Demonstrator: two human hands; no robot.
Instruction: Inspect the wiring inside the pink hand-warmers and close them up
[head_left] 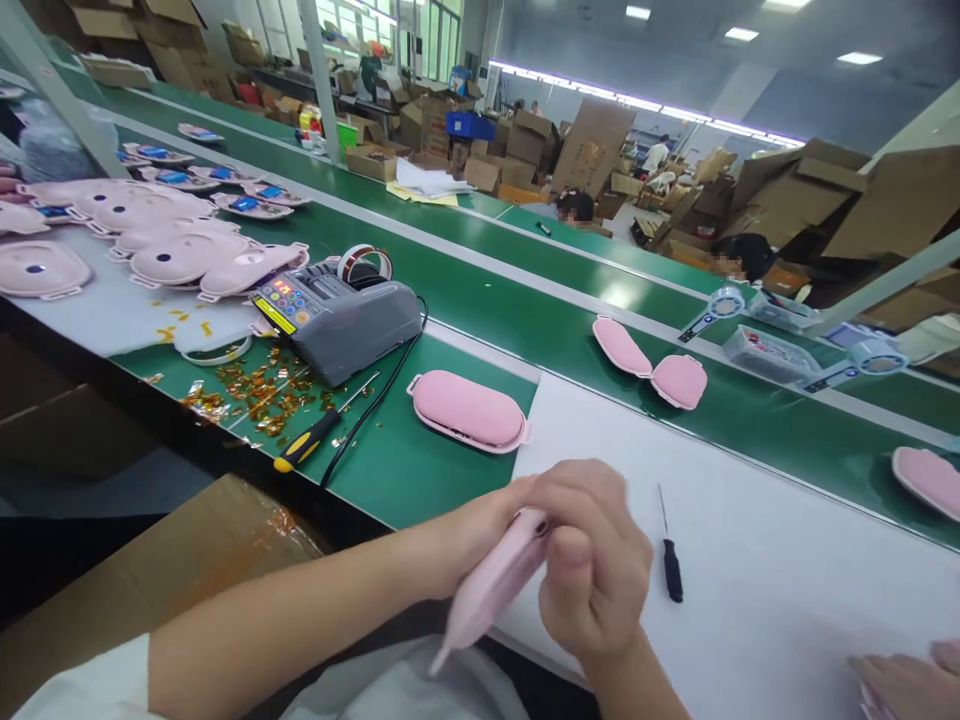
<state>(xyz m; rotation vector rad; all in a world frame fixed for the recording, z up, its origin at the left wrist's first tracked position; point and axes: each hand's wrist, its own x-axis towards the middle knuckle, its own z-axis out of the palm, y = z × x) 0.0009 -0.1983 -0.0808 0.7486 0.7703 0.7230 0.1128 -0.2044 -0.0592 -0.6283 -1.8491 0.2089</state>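
Both hands are together just in front of the bench edge, around a pink plastic oval shell [491, 590] tilted on its edge. My left hand [476, 535] grips it from the far side, its fingers mostly hidden behind the shell and the other hand. My right hand [596, 560] is curled at the shell's upper end, thumb bent beside a small dark hole there; whether a small part is in its fingers is hidden. A closed pink oval case [469, 408] lies beyond the hands. On the white sheet [750, 540] to the right rests a small black-handled screwdriver [672, 570].
A grey tape dispenser [352, 315] stands left, near amber tape scraps [262, 395] and a yellow-black screwdriver [311, 440]. Several pink shells [184, 250] are piled far left. Another person's hand [911, 685] is at lower right. More pink cases [679, 380] lie on the green belt.
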